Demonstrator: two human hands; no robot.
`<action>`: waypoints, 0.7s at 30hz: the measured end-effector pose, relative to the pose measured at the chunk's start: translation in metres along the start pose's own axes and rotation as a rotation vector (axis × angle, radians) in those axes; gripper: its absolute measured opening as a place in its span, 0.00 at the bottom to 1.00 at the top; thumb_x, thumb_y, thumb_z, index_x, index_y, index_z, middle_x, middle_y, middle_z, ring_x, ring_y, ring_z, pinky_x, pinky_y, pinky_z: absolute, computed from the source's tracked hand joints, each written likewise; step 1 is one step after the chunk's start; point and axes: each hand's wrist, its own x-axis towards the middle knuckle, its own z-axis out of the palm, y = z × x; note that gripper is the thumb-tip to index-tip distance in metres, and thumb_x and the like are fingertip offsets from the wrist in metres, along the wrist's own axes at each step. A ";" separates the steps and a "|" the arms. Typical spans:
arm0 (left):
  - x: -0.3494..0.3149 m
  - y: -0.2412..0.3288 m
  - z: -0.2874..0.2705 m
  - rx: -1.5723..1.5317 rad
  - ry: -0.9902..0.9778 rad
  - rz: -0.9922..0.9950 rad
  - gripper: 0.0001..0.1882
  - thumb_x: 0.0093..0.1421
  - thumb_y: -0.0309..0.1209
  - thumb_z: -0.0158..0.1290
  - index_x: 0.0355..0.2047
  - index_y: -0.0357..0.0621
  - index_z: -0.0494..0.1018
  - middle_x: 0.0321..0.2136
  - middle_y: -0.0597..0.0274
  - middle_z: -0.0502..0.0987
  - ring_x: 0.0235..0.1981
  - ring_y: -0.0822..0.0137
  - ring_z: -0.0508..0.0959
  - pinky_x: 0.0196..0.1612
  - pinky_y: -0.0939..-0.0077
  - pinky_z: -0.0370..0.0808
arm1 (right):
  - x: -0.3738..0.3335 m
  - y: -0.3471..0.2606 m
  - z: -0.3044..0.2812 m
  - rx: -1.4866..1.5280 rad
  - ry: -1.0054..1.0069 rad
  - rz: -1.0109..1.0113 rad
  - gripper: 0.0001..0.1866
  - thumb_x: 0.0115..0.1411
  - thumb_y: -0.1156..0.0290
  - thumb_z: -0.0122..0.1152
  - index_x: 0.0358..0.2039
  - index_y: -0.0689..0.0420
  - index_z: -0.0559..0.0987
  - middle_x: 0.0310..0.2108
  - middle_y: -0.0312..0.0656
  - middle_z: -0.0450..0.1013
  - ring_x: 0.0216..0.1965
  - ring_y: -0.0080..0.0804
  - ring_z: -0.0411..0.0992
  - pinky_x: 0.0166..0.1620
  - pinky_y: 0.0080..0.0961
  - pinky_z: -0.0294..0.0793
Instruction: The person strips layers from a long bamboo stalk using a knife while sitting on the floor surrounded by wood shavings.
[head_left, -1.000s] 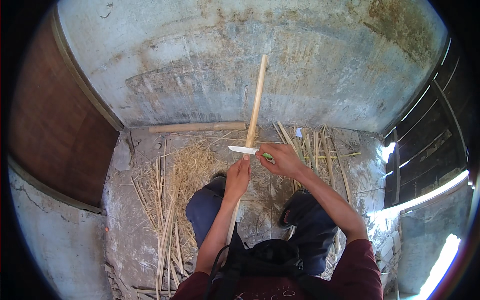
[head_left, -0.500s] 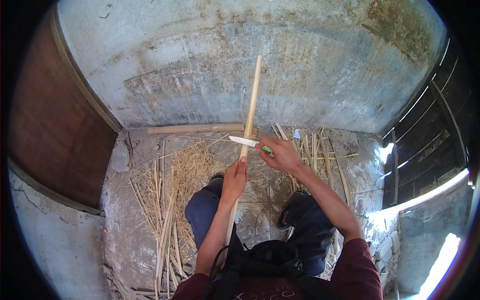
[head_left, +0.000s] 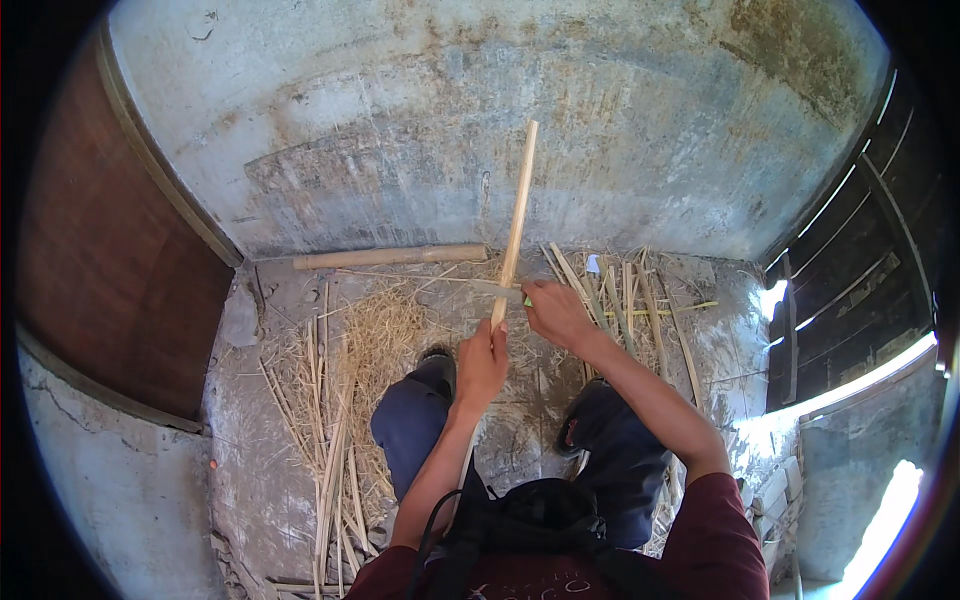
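Observation:
A long pale bamboo strip (head_left: 518, 215) slants up and away from between my knees, its far end in front of the wall. My left hand (head_left: 483, 360) is closed around its lower part, thumb along the strip. Just beyond that hand, a knife (head_left: 492, 289) lies crosswise against the strip, its blade seen nearly edge-on and pointing left. My right hand (head_left: 562, 317) is closed on the knife's green handle, mostly hidden by the fingers. The strip's near end runs down past my left forearm and is partly hidden there.
Shavings (head_left: 385, 330) are heaped left of my feet, beside several split strips (head_left: 335, 470). More strips (head_left: 655, 310) lie on the right. A round pole (head_left: 390, 257) rests along the foot of the wall (head_left: 400, 150). Wooden slats (head_left: 860, 270) stand at the right.
The strip's far end has swung right and slightly down. My left hand has shifted a little right and nearer. The knife blade has turned from broadside to nearly edge-on against the strip.

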 end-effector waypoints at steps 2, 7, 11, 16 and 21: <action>-0.001 -0.002 0.004 0.024 0.026 0.036 0.14 0.75 0.35 0.50 0.36 0.35 0.71 0.19 0.37 0.76 0.24 0.33 0.79 0.26 0.44 0.69 | 0.005 0.002 0.002 -0.029 -0.033 0.025 0.08 0.58 0.74 0.56 0.34 0.62 0.82 0.28 0.58 0.80 0.34 0.62 0.80 0.39 0.55 0.79; -0.001 -0.006 0.011 0.110 0.053 0.031 0.12 0.74 0.33 0.49 0.38 0.35 0.70 0.20 0.33 0.75 0.26 0.31 0.78 0.27 0.39 0.70 | 0.014 0.008 0.002 -0.149 -0.029 0.023 0.08 0.55 0.73 0.57 0.32 0.59 0.82 0.27 0.58 0.80 0.31 0.59 0.81 0.37 0.53 0.80; 0.002 -0.001 0.007 0.056 -0.001 0.018 0.13 0.75 0.34 0.50 0.37 0.35 0.70 0.20 0.33 0.76 0.26 0.31 0.78 0.27 0.41 0.70 | 0.025 0.017 -0.003 -0.211 -0.050 0.067 0.07 0.55 0.71 0.57 0.31 0.56 0.83 0.25 0.57 0.80 0.29 0.58 0.82 0.36 0.53 0.80; 0.006 0.001 0.004 -0.035 -0.033 -0.008 0.16 0.76 0.37 0.49 0.36 0.34 0.71 0.21 0.38 0.76 0.24 0.35 0.79 0.27 0.50 0.70 | 0.029 0.020 -0.001 -0.164 -0.017 0.076 0.07 0.53 0.72 0.60 0.32 0.57 0.83 0.27 0.58 0.80 0.33 0.59 0.81 0.39 0.53 0.80; 0.003 -0.019 0.004 -0.207 -0.084 -0.082 0.19 0.77 0.41 0.47 0.36 0.36 0.72 0.19 0.49 0.74 0.20 0.54 0.76 0.27 0.59 0.70 | 0.027 0.022 -0.014 0.160 -0.146 0.056 0.14 0.55 0.74 0.62 0.43 0.59 0.76 0.33 0.58 0.79 0.41 0.55 0.80 0.46 0.48 0.79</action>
